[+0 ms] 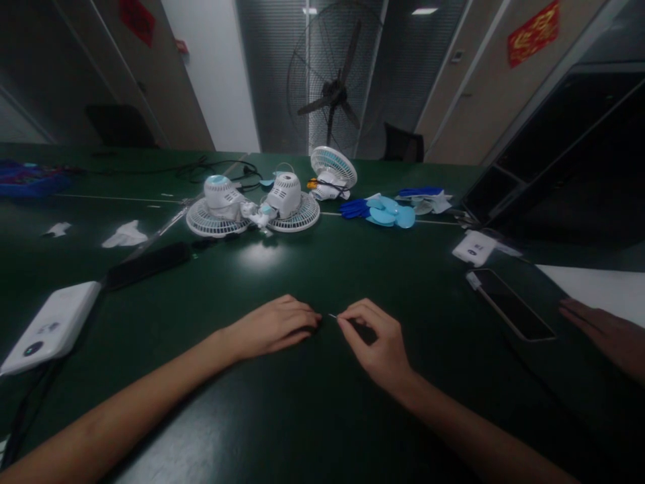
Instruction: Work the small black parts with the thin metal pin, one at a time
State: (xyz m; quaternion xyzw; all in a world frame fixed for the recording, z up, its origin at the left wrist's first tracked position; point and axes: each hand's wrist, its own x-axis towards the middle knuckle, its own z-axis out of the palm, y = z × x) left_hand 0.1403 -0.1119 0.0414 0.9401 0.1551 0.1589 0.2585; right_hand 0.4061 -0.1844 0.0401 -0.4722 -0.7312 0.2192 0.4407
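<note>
Between thumb and forefinger, my right hand [380, 343] pinches a thin, pale, pin-like piece [332, 316]. Its short tip points left toward my other hand; it is too small to tell its exact kind. My left hand [277, 326] lies palm down on the dark green table [262, 417], fingers stretched out and holding nothing that I can see. A small gap separates its fingertips from the tip of the piece.
Beyond my hands lie two white fan heads [219, 208] [292, 202], and another fan [332, 175] leans behind. Light blue fan blades [390, 212] rest beside blue gloves [355, 208]. A phone [514, 306] and another person's hand [602, 333] are right; a white power bank [53, 326] is left.
</note>
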